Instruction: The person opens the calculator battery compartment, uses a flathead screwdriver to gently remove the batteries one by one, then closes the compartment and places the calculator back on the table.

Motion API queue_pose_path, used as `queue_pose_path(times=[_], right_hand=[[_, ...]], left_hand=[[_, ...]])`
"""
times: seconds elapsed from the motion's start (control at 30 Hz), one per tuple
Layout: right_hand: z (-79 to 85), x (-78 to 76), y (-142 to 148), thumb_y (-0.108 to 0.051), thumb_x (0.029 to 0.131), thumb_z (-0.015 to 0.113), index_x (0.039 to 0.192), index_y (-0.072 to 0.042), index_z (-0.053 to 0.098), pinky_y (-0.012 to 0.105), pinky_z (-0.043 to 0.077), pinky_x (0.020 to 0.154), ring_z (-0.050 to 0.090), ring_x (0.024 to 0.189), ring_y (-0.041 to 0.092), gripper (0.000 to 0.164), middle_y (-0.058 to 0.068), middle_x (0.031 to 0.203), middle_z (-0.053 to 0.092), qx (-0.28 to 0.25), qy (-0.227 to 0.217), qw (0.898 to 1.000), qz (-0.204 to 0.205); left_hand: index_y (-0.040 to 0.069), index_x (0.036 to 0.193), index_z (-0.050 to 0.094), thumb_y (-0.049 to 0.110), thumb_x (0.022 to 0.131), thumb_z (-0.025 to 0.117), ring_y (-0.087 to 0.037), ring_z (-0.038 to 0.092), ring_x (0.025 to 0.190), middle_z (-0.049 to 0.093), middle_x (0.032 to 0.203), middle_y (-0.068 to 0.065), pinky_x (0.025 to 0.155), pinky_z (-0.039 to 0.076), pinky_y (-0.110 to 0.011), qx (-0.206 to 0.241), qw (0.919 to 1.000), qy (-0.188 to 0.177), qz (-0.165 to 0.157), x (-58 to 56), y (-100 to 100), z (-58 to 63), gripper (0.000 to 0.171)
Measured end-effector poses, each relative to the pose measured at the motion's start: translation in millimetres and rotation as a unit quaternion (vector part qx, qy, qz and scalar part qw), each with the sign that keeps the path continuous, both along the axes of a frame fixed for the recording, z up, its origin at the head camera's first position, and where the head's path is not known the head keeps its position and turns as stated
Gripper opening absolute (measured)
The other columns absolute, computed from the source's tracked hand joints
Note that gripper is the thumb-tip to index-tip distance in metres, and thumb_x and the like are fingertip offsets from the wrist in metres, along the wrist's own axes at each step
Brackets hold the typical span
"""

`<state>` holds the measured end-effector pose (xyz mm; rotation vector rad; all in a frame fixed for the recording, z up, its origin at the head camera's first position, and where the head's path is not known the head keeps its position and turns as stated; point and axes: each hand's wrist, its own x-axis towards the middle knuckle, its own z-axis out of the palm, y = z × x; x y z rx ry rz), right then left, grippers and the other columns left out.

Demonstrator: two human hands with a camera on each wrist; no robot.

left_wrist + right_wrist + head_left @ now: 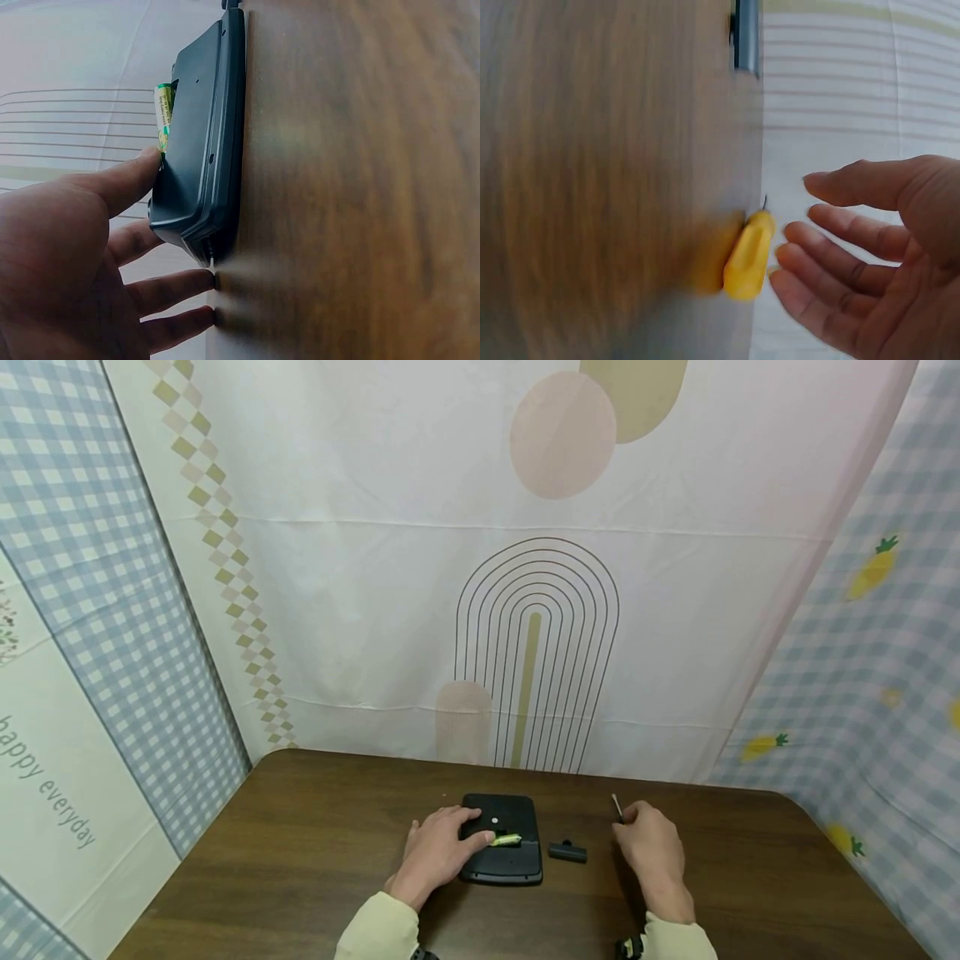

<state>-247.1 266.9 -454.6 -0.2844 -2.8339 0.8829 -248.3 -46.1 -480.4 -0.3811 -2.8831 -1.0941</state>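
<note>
A flat black electronic device [498, 864] lies on the table with its back up and its battery slot uncovered. One green and yellow battery [163, 112] sits in that slot, its far end sticking up a little. My left hand [437, 850] rests on the device's left side; the thumb touches the near end of the battery and the other fingers stretch along the edge. Beside a screwdriver with a yellow handle [748, 259] is my right hand [855, 262], its fingers loosely bent and apart from the handle. In the head view this hand hides most of the screwdriver [617, 808].
A small black battery cover [567, 852] lies between the device and the right hand. The brown wooden table [315, 835] reaches back to a hanging patterned cloth [360, 610]. Checked cloths hang at the left and right.
</note>
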Motion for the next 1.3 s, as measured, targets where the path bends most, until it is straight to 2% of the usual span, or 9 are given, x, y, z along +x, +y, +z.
queue_pose_path(times=[0.2,0.27,0.43,0.47,0.7,0.8,0.93,1.07,1.3], right_hand=[[0.4,-2.3,-31.7,-0.005,0.097,0.074,0.115,0.005,0.072,0.052,0.058,0.079,0.069,0.095,0.033,0.021,0.017,0.107,0.070,0.015,0.092,0.993,0.066],[-0.5,-3.9,-43.6,-0.004,0.096,0.077,0.113,0.002,0.073,0.053,0.058,0.087,0.068,0.096,0.032,0.019,0.014,0.107,0.069,0.022,0.119,0.988,0.096],[-2.9,-5.5,-67.9,-0.001,0.091,0.082,0.107,-0.005,0.075,0.046,0.059,0.087,0.067,0.091,0.022,0.018,0.006,0.102,0.070,0.025,0.156,0.975,0.158],[-3.0,-5.2,-71.8,0.000,0.090,0.083,0.106,-0.006,0.075,0.043,0.059,0.081,0.067,0.090,0.020,0.018,0.004,0.101,0.070,0.021,0.158,0.972,0.170],[-3.3,-3.2,-92.0,0.000,0.089,0.084,0.103,-0.009,0.077,0.032,0.057,0.073,0.064,0.083,0.014,0.018,-0.002,0.099,0.070,0.005,0.150,0.954,0.258],[-3.9,-2.6,-98.0,-0.003,0.089,0.086,0.102,-0.010,0.078,0.034,0.058,0.075,0.065,0.085,0.016,0.017,-0.004,0.100,0.070,0.017,0.144,0.947,0.285],[-4.6,-2.0,-104.2,-0.006,0.089,0.086,0.102,-0.010,0.079,0.043,0.061,0.084,0.070,0.095,0.019,0.015,-0.003,0.102,0.070,0.027,0.131,0.939,0.316],[-5.0,-1.4,-109.1,-0.006,0.088,0.087,0.100,-0.011,0.080,0.044,0.061,0.083,0.070,0.093,0.018,0.014,-0.003,0.100,0.070,0.041,0.121,0.935,0.330],[-6.5,-0.3,-112.9,-0.006,0.086,0.089,0.096,-0.011,0.081,0.041,0.060,0.080,0.067,0.088,0.014,0.014,-0.005,0.096,0.068,0.071,0.132,0.933,0.327]], left_hand=[[0.014,0.139,0.071,0.049,0.100,0.071,-0.046,0.048,0.143,0.059,0.149,-0.021,0.112,0.022,-0.082,-0.004,1.0000,0.000,0.000,-0.1,-0.3,-1.0,0.053],[0.014,0.139,0.071,0.049,0.100,0.071,-0.046,0.048,0.143,0.060,0.148,-0.020,0.112,0.022,-0.082,-0.004,1.0000,0.002,0.000,-0.2,-0.3,-1.7,0.053],[0.013,0.139,0.071,0.049,0.100,0.071,-0.046,0.048,0.142,0.060,0.148,-0.021,0.111,0.022,-0.083,-0.002,1.0000,0.004,-0.005,-0.8,-0.4,-2.0,0.053],[0.012,0.140,0.071,0.048,0.100,0.071,-0.047,0.048,0.143,0.060,0.148,-0.021,0.111,0.022,-0.083,-0.002,1.0000,0.003,-0.005,-1.0,-0.5,-2.0,0.054],[0.012,0.140,0.070,0.048,0.100,0.070,-0.048,0.047,0.143,0.059,0.148,-0.022,0.111,0.022,-0.082,-0.005,0.9999,-0.002,-0.010,-1.6,-2.0,-1.1,0.054],[0.012,0.142,0.069,0.048,0.102,0.069,-0.049,0.045,0.144,0.058,0.149,-0.023,0.111,0.022,-0.082,-0.008,0.9998,-0.009,-0.013,-1.5,-2.8,-0.1,0.054],[0.012,0.144,0.067,0.046,0.103,0.067,-0.049,0.043,0.146,0.056,0.151,-0.023,0.112,0.020,-0.082,-0.008,0.9996,-0.021,-0.017,-1.9,-2.7,0.4,0.053],[0.012,0.145,0.066,0.045,0.104,0.066,-0.049,0.042,0.146,0.056,0.152,-0.023,0.113,0.019,-0.082,-0.009,0.9995,-0.024,-0.017,-2.3,-2.4,0.4,0.052],[0.013,0.146,0.066,0.045,0.105,0.065,-0.049,0.041,0.147,0.055,0.153,-0.023,0.113,0.019,-0.081,-0.009,0.9994,-0.030,-0.016,-2.4,-2.0,1.3,0.052]])
